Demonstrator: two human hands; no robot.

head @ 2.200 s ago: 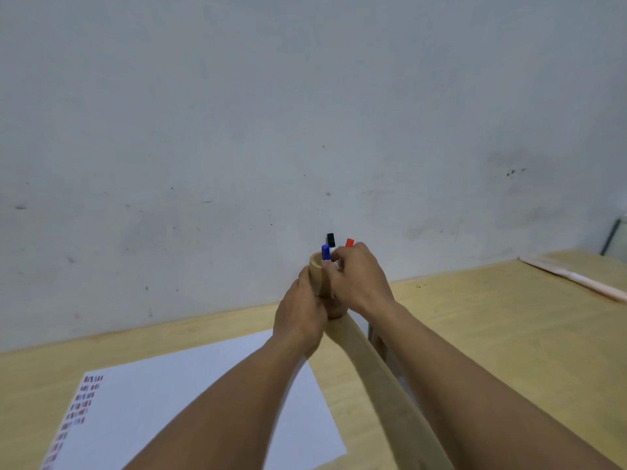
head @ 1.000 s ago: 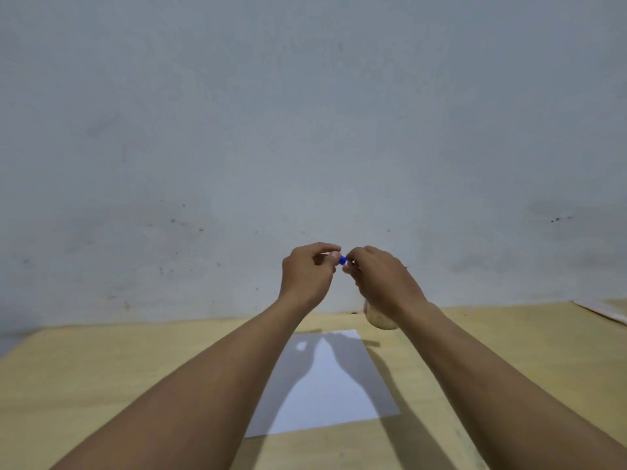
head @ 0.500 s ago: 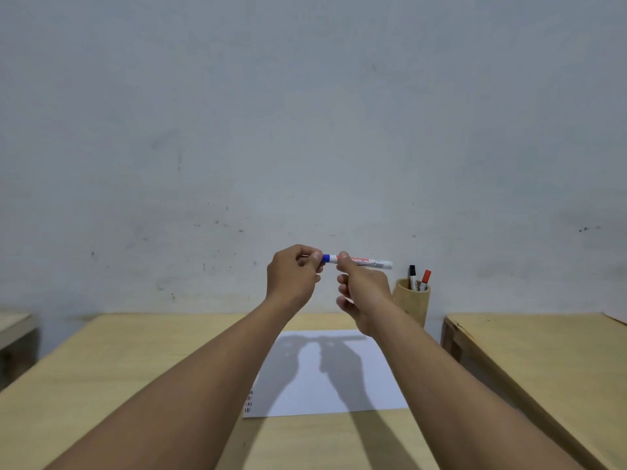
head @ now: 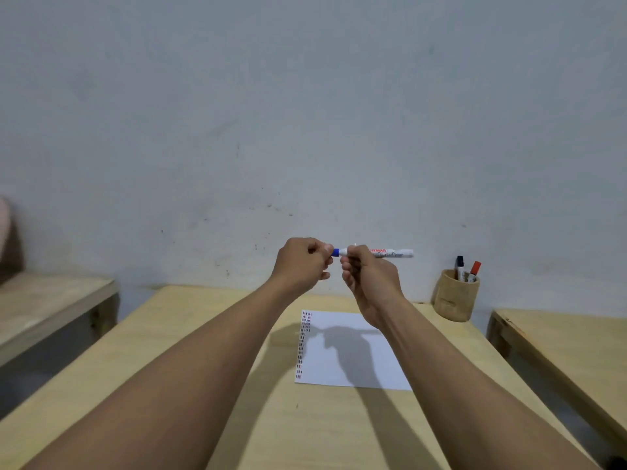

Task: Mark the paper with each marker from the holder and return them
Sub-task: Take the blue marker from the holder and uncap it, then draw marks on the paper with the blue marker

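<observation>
your right hand (head: 368,276) grips the white blue-capped marker (head: 390,253) level while your left hand (head: 302,266) pinches its blue cap (head: 336,252) above the white paper sheet (head: 366,354).

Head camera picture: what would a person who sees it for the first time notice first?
First, the two hands raised in the middle: the left hand pinches the blue cap of a white marker, and the right hand grips its barrel. Below them, white paper lies on the wooden table, with small marks down its left edge. At the right, a wooden holder keeps a black marker and a red marker.
</observation>
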